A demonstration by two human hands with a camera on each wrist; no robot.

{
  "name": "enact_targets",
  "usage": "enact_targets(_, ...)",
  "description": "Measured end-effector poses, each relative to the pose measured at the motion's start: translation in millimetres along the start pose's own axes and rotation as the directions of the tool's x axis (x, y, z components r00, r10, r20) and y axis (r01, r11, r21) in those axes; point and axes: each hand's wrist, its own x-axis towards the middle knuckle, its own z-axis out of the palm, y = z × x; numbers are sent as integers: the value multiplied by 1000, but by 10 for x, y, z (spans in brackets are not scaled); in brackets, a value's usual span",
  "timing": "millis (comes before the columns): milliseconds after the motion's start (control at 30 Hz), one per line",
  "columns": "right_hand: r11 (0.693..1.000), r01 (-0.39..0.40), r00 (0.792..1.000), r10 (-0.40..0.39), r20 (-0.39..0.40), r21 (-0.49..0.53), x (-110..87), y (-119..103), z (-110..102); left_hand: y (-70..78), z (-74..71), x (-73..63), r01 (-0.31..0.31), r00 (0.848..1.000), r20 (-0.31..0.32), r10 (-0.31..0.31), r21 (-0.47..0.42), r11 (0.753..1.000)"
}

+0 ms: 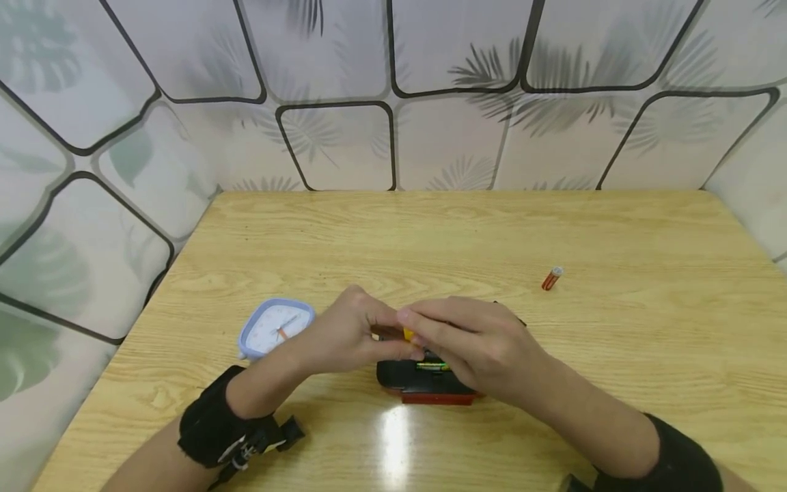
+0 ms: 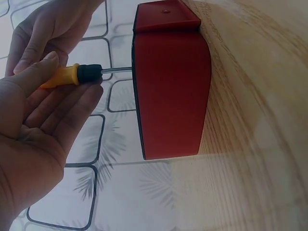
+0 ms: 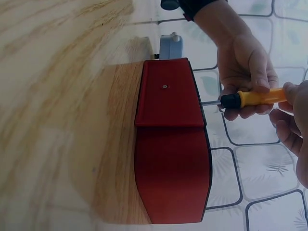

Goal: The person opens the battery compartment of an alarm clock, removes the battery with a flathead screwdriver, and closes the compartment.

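Note:
Both hands are on a screwdriver (image 2: 67,76) with a yellow handle and black collar, held upright over a red box (image 2: 171,96) with a black top (image 1: 393,374). Its thin metal shaft runs down to the top face, and the tip is hidden behind the edge. My left hand (image 1: 344,335) pinches the handle near the collar between thumb and fingers. Higher up, my right hand (image 1: 486,338) grips the end of the handle with its fingertips. A green and yellow strip (image 1: 433,366) shows on the black top beneath the hands.
To the left, a blue-framed clock (image 1: 277,328) lies face up beside my left wrist. A red and silver battery (image 1: 552,278) lies on the wooden table (image 1: 369,232) at the back right. Patterned panels (image 1: 455,140) rise behind the table and along its sides.

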Motion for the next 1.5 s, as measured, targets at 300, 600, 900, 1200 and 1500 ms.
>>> enact_targets(300, 999, -9, 1000, 8, 4, 31, 2, -1, -7, 11, -1, -8, 11, 1000, -17, -12, -51, 999)
enact_targets(600, 999, -45, 999, 45, -24, 18, 17, 55, -78, 8, 1, -1, 16, 1000, -7, -16, -9, 1000)
enact_targets(900, 875, -462, 674, 452, 584, -144, -26, 109, -403, 18, 21, 3, 7, 1000, 0, -7, 44, 999)
enact_targets(1200, 725, -613, 206, 532, 821, -315, -63, 128, -341, 39, 43, -16, -76, 996, -26, 85, 244, 967)
enact_targets(1500, 714, -598, 174, 559, 811, -364, -83, 121, -287, 73, -10, -37, -141, 983, -76, 168, 280, 950)
